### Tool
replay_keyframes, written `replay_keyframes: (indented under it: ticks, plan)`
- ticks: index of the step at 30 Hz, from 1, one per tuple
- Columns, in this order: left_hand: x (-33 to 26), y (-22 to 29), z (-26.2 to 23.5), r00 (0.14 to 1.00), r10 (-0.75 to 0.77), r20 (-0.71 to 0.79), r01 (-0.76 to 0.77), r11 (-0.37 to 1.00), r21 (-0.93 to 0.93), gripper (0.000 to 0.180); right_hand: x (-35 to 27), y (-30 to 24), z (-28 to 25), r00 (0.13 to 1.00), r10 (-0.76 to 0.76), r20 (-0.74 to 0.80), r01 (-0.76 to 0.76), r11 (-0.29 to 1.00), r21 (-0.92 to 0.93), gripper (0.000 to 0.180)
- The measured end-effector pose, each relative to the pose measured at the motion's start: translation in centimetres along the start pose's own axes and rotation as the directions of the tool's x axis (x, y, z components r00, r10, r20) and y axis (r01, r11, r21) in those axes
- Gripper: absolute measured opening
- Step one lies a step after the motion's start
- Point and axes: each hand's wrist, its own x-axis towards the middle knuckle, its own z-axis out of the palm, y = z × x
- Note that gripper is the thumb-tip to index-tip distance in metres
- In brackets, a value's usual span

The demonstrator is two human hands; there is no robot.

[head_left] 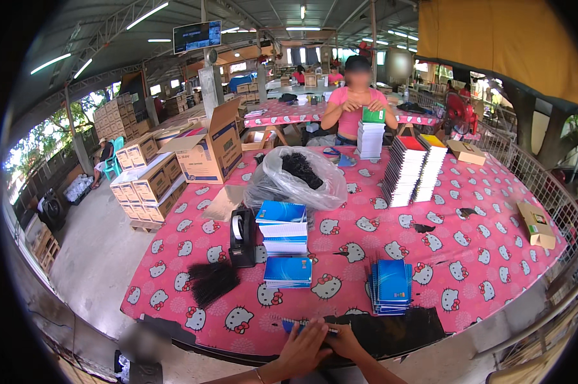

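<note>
At the near edge of the table, both my hands are on a blue notebook [289,325], mostly covered by them. My left hand [305,349] reaches over it, fingers close together along its edge. My right hand [344,342] is closed at the notebook's right end, its fingertips partly hidden. Just beyond lies a short stack of blue notebooks [288,271], with a taller blue stack [282,229] behind it. To the right stands another blue notebook pile [391,288], its edges lined with black binding. A bundle of thin black binding strands [213,283] lies to the left.
A black tape dispenser [243,238] stands beside the stacks. Behind it sits a clear plastic bag [330,189] of black strands. Red-topped [404,171] and yellow-topped notebook stacks [431,168] stand farther back. Across the table, a person [359,105] holds a green notebook. Cartons [215,150] are at left.
</note>
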Motion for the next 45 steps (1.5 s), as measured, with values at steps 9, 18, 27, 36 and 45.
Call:
replay_keyframes:
  ticks: [9, 18, 27, 36, 45]
  plan:
    - [2.5, -2.0, -1.9, 0.995, 0.007, 0.1, 0.011, 0.985, -0.17, 0.031, -2.6, -4.4, -1.9, 0.937, -0.25, -0.243, 0.183, 0.947, -0.265, 0.026]
    - [4.5, -1.6, -1.6, 0.993, -0.014, 0.117, 0.035, 0.983, -0.182, 0.019, -3.4, -2.7, -0.5, 0.929, 0.02, -0.369, 0.019, 0.995, 0.101, 0.019]
    - [4.7, -1.9, -1.7, 0.998, -0.028, 0.056, 0.039, 0.977, -0.21, 0.018, -3.0, -2.2, -1.3, 0.959, -0.002, -0.284, 0.051, 0.985, 0.164, 0.021]
    - [4.4, -2.1, -1.4, 1.0, 0.015, 0.005, -0.013, 0.973, -0.229, 0.02, -0.5, -4.8, -6.0, 0.994, -0.107, 0.04, 0.108, 0.994, -0.026, 0.01]
    - [4.6, -1.0, -2.9, 0.984, -0.042, 0.172, 0.08, 0.972, -0.22, 0.026, -0.2, -6.1, -4.1, 0.92, -0.331, -0.21, 0.2, 0.857, -0.474, 0.028]
